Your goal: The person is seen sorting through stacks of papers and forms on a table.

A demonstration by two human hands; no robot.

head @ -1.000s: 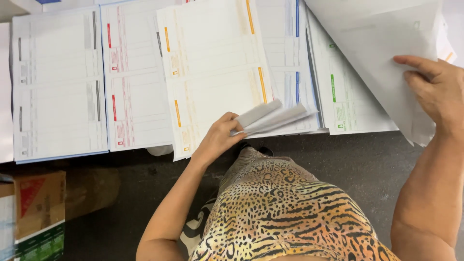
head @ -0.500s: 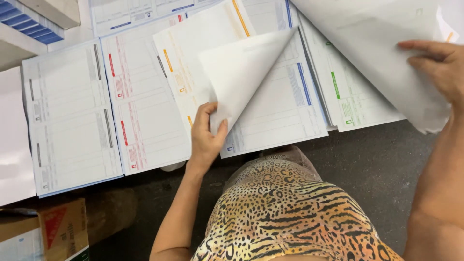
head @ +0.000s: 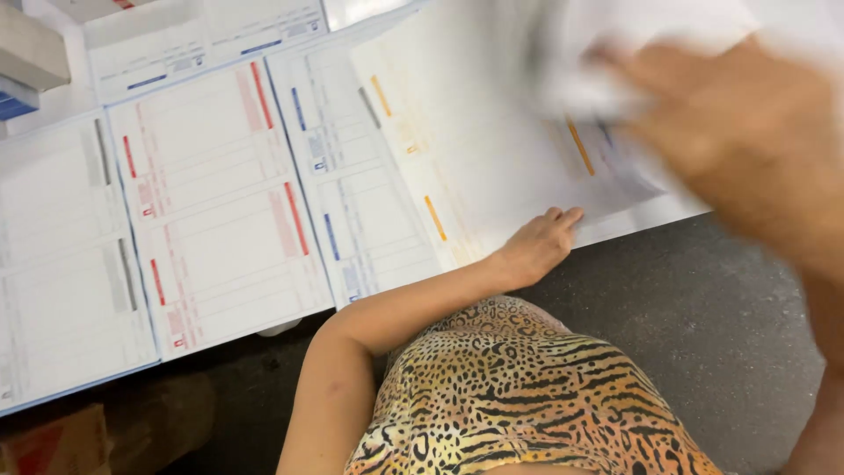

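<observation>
- Your left hand [head: 538, 242] lies flat, fingers loose and released, on the near edge of the orange-marked form [head: 457, 141]; it grips nothing.
- Your right hand [head: 747, 132] is raised close to the camera and badly blurred. It is against a white sheet [head: 633, 44] at the top right, but you cannot tell from this view whether the fingers are clenched on it.
- The orange-marked form lies on the white surface [head: 668, 211], right of centre, with the blurred sheet and right hand covering its far right part.
- Just left of it lies a blue-marked form [head: 360, 185], overlapped by the orange one along its right side.
- Further left is a red-marked form [head: 211, 202], and beyond that a grey-marked form [head: 53, 255] running off the left edge.
- More forms [head: 202, 35] sit in a second row at the far side of the surface.
- A box [head: 26, 62] with a blue underside sits at the top left corner.
- The near edge of the surface runs at a slant from lower left to upper right.
- Below it is a dark grey floor [head: 703, 317].
- A cardboard box [head: 61, 440] stands on the floor at the lower left, under the surface edge.
- Your leopard-print top [head: 519, 396] fills the lower middle.
</observation>
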